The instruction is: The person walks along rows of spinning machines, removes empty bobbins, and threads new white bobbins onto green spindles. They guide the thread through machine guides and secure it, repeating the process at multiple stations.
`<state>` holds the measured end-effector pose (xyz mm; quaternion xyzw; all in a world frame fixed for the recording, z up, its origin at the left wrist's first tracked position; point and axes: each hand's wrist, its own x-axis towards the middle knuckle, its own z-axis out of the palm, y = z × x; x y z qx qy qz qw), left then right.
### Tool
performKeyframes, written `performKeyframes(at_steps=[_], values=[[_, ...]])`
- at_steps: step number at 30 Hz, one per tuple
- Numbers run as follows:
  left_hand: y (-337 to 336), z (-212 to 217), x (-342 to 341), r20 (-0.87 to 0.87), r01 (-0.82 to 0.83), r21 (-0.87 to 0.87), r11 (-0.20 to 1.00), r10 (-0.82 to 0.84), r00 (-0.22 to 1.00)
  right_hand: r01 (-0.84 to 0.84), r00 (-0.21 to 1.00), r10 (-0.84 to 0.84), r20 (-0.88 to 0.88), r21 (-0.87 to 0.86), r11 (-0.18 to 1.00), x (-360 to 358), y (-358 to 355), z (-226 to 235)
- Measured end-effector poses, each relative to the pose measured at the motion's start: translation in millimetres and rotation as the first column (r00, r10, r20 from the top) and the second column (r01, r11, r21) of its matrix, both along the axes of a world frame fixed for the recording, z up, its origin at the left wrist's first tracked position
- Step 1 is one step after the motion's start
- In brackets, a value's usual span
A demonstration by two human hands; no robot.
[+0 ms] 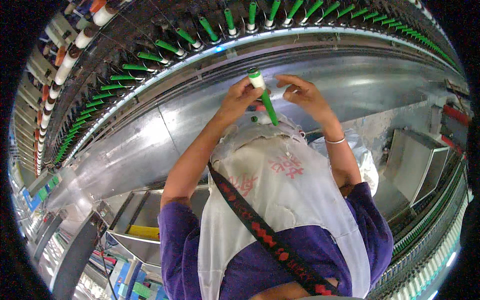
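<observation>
Green plastic bobbin (264, 95) with white collar, pinched upright in left hand (240, 97), right hand (302, 95) just beside it, fingers loosely curled and empty, white cloth bag (280, 175) below, spindle row (165, 55) above.

Lower tip of the green bobbin tube (265, 97) is hidden behind the white cloth bag (280, 185); thread between the fingers is too fine to be made out.

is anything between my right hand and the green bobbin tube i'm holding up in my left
Nothing visible. The green plastic bobbin tube with a white band is pinched in the left hand, and the right hand sits just beside it with only open air between them.
</observation>
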<state>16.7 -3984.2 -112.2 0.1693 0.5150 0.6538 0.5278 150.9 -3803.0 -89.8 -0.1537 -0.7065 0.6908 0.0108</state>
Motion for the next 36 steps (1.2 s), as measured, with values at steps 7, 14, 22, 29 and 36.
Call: performKeyframes(at_steps=[7,14,22,29,36], values=[[12.1,-7.1,16.4,-0.155,0.198,-0.084,0.977,-0.209,0.966,0.082,0.993,-0.056,-0.102,0.266,0.961,-9.1,-18.0,3.3],[-45.2,-35.8,-5.7,-0.495,0.498,-0.57,0.653,-0.757,0.426,0.064,0.998,-0.067,0.015,0.147,0.987,35.4,-10.6,32.9],[-9.5,-18.6,1.1,-0.898,0.321,-0.306,0.897,-0.383,0.216,-0.267,0.962,0.25,0.112,0.602,0.753,54.2,-33.8,-17.2],[-24.7,41.8,-58.3,-0.31,-0.203,-0.104,0.974,0.163,0.937,-0.09,0.996,0.075,0.057,0.341,0.936,24.9,-17.4,5.4],[-15.5,47.2,-79.0,0.073,-0.421,0.026,0.907,0.418,0.905,-0.097,0.991,0.124,0.049,-0.368,0.925,-41.6,-30.8,28.1]])
